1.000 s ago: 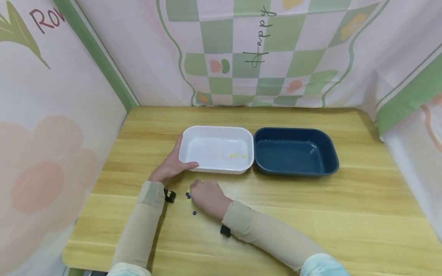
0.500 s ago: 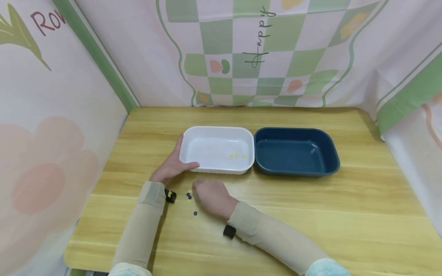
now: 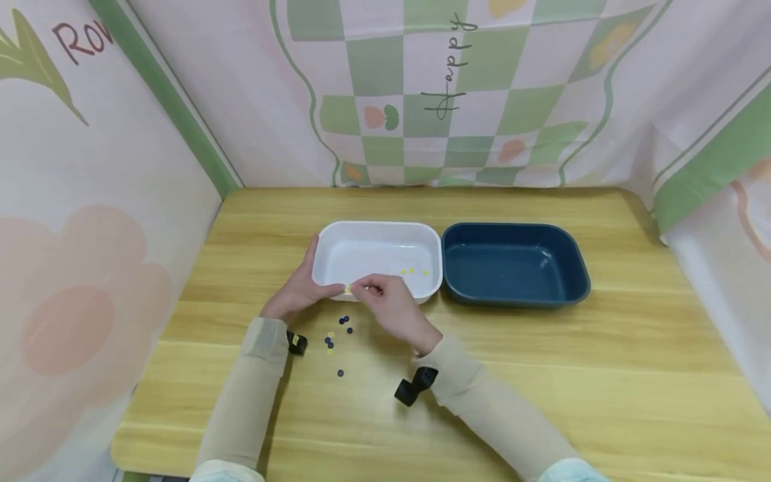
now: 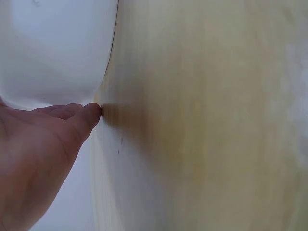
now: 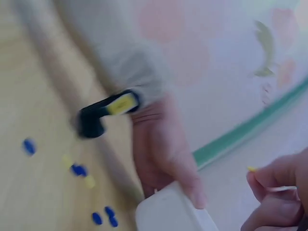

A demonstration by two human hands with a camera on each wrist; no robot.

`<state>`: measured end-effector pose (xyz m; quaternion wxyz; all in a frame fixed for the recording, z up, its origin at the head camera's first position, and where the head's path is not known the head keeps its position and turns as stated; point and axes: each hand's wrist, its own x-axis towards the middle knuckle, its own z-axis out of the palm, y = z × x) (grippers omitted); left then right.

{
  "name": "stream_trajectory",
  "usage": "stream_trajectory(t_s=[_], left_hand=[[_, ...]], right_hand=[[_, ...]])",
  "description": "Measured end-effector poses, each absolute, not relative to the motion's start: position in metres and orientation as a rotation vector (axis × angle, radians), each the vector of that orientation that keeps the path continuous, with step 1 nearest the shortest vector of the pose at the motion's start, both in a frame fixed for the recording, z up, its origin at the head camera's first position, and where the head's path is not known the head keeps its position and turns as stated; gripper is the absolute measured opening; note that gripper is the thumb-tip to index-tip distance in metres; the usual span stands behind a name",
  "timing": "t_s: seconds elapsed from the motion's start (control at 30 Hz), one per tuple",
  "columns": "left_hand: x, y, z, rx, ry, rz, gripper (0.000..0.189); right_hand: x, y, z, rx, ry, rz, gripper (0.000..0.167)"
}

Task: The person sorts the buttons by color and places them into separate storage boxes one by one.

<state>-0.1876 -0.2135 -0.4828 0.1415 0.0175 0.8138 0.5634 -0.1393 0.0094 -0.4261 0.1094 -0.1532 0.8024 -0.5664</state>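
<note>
My left hand grips the left near corner of a white plastic basin, thumb over the front rim and fingers along its side wall. In the left wrist view the fingers lie against the basin's outer wall. My right hand is raised to the basin's front rim, beside the left thumb. Between its thumb and forefinger it pinches a small yellow button. Several yellow buttons lie inside the basin. On the table in front are several dark blue buttons and a pair of yellow buttons.
A dark blue basin stands directly right of the white one, rims close together. Both rest on a wooden table. A patterned curtain hangs behind the table. Black wrist cameras are strapped to both sleeves.
My right hand has lifted from the buttons on the table and moved up to the white basin's rim with a yellow button, uncovering several blue buttons. The left hand has stayed in place.
</note>
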Motion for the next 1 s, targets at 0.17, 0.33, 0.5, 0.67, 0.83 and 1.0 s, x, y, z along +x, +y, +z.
stream_trajectory(t_s=[0.17, 0.33, 0.5, 0.67, 0.83, 1.0], left_hand=[[-0.188, -0.215, -0.481, 0.032, 2.336, 1.608, 0.13], [-0.181, -0.211, -0.463, 0.02, 2.322, 1.586, 0.128], [-0.174, -0.207, -0.451, 0.036, 2.327, 1.577, 0.128], [-0.173, -0.207, -0.448, 0.029, 2.341, 1.548, 0.126], [-0.174, -0.206, -0.448, 0.027, 2.34, 1.546, 0.125], [-0.184, -0.213, -0.47, 0.023, 2.338, 1.564, 0.127]], right_hand=[[-0.155, 0.026, -0.419, -0.104, 2.106, -1.909, 0.028], [-0.166, 0.04, -0.416, 0.031, 1.865, -2.097, 0.036], [-0.173, 0.048, -0.415, 0.086, 1.758, -2.196, 0.039], [-0.176, 0.053, -0.414, 0.118, 1.699, -2.267, 0.03], [-0.179, 0.056, -0.413, 0.172, 1.672, -2.321, 0.019], [-0.182, 0.057, -0.412, 0.219, 1.648, -2.345, 0.017]])
